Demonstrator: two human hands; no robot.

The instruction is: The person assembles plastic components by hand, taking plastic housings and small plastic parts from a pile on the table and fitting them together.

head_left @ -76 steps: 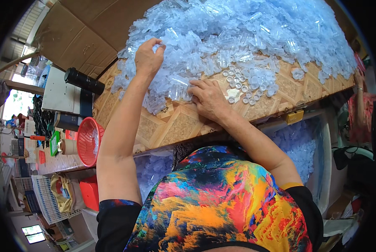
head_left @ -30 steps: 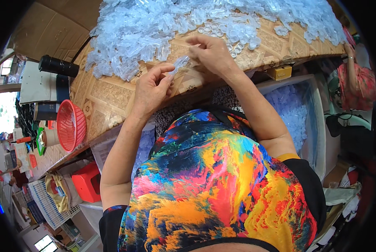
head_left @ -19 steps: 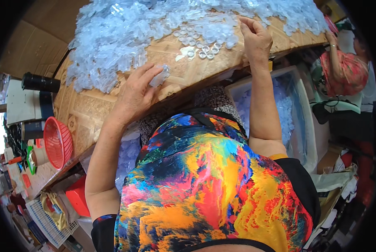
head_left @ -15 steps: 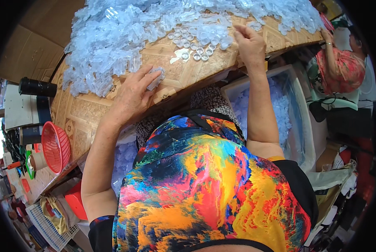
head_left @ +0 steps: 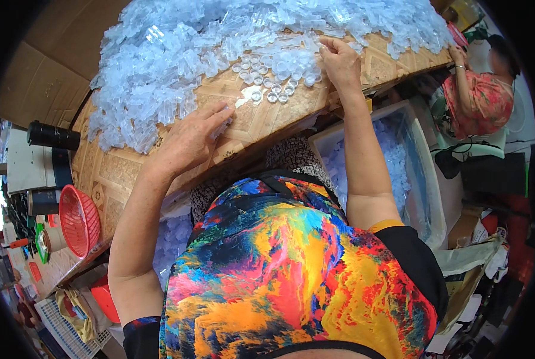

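My left hand (head_left: 191, 139) rests near the front edge of the wooden table, its fingers closed over a small clear plastic piece (head_left: 220, 127) that shows only in part past the fingertips. My right hand (head_left: 341, 64) is raised over the table on the far side of a group of small round clear caps (head_left: 277, 90). Its thumb and forefinger are pinched together, and what they hold, if anything, is too small to make out. Beyond both hands spreads a big heap of clear, bluish plastic pieces (head_left: 159, 78).
A white tub (head_left: 424, 179) of bluish plastic pieces stands below the table, by my right arm. At the left are a red basket (head_left: 79, 220) and a black cylindrical container (head_left: 53, 136). Another person (head_left: 479, 99) sits at the far right of the table. Cardboard (head_left: 43, 78) borders the heap.
The left hand has drawn in its fingers, so less of the clear piece shows. My right hand remains pinched beside the caps. The whole view has shifted slightly.
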